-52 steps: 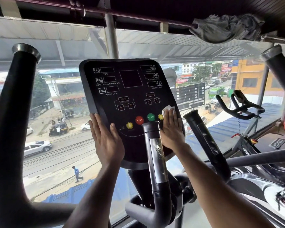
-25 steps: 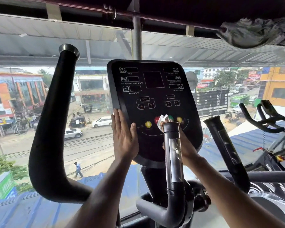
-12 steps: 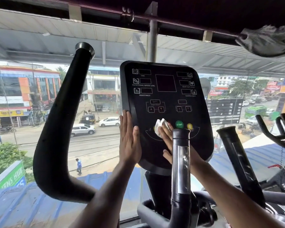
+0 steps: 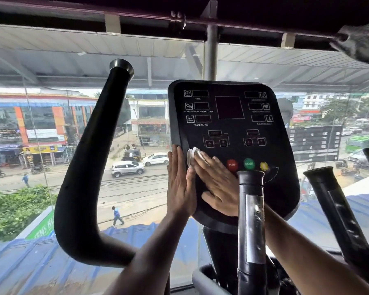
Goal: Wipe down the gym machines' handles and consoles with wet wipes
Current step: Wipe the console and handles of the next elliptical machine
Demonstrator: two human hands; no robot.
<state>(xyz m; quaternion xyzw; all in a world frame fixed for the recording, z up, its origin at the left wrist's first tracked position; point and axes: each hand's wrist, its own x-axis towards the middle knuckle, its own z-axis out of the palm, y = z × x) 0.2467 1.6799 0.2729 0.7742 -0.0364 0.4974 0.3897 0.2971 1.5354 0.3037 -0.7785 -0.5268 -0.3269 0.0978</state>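
Both hands on the black console, a white wet wipe pressed against its lower left part.

The right hand lies flat on the console face with fingers straight and spread, fingertips pinning the crumpled wet wipe to the panel just left of the red STOP button; the wipe shows beyond the fingertips, near the console's left edge; the left hand stands upright with fingers straight and together, palm against the console's left edge, holding nothing; a green START button and a yellow button sit in a row to the right of STOP; a black handle post with a silver band rises in front of the console's lower right part and hides the right wrist; a thick curved black handlebar stands to the left of the console, apart from it.
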